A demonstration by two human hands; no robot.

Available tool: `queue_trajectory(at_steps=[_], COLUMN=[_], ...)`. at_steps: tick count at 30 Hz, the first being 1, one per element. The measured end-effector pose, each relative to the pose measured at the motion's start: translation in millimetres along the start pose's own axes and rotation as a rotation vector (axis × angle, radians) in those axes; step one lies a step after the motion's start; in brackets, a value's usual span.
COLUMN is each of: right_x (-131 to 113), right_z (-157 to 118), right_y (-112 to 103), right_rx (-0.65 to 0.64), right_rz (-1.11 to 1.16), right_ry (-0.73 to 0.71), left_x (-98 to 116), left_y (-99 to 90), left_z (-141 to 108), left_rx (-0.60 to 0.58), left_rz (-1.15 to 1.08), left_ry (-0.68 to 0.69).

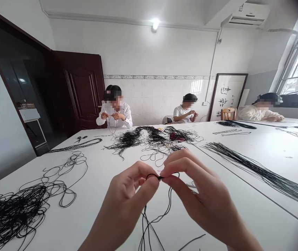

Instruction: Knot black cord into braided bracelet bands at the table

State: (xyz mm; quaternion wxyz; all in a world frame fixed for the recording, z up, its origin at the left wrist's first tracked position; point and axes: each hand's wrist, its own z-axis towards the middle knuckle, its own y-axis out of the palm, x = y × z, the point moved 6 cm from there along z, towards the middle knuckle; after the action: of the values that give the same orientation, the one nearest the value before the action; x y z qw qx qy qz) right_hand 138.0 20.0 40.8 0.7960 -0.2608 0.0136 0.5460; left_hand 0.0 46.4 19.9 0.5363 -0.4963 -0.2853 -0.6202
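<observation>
**Where's the cord in relation to the hands?**
Right between them. The left hand (124,204) and the right hand (203,195) are raised over the white surface (94,205), and a thin black cord (153,174) is pinched between their fingertips. A short loop of it arches over the left hand's grip, and a small dark knot (160,178) sits where the two hands almost meet, though it's too small to make out clearly.

**So both hands are gripping it?**
Yes, both are closed on it in a tight pinch, with the fingers curled. Below the hands, the loose strands run down towards the bottom of the view.

**What's nearby on the surface?**
Just left of the hands is a large tangled heap of black cord (13,216). Straight ahead, a second tangle (149,139) lies well beyond the fingertips, and a long bundle of straighter strands (256,170) runs along the right. A pair of scissors (80,138) lies further off on the left.

**Anyone else there?**
Three co-workers sit at the far side. One (114,111) has a black cord in both hands, and another (184,112) also has raised hands.
</observation>
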Motion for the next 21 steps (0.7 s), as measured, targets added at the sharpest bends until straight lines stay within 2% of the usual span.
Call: queue_trajectory(at_steps=[4,9,11,21], right_x=[-2,-2,-2,-4], right_z=[-1,0,0,1], right_y=[1,0,-1,1], right_rx=[-0.008,0.011,0.012,-0.014], right_rz=[-0.030,-0.046,-0.042,-0.092], right_ry=[-0.024,-0.021,-0.026,-0.068], left_x=[3,11,14,6], left_y=[-0.8,-8.3,-8.3,-4.1], left_z=[0,-6,-8,-5], left_rx=[0.049,0.241,0.276,0.131], left_rz=[0.050,0.257,0.303,0.160], left_ry=[0.031,0.173,0.218,0.141])
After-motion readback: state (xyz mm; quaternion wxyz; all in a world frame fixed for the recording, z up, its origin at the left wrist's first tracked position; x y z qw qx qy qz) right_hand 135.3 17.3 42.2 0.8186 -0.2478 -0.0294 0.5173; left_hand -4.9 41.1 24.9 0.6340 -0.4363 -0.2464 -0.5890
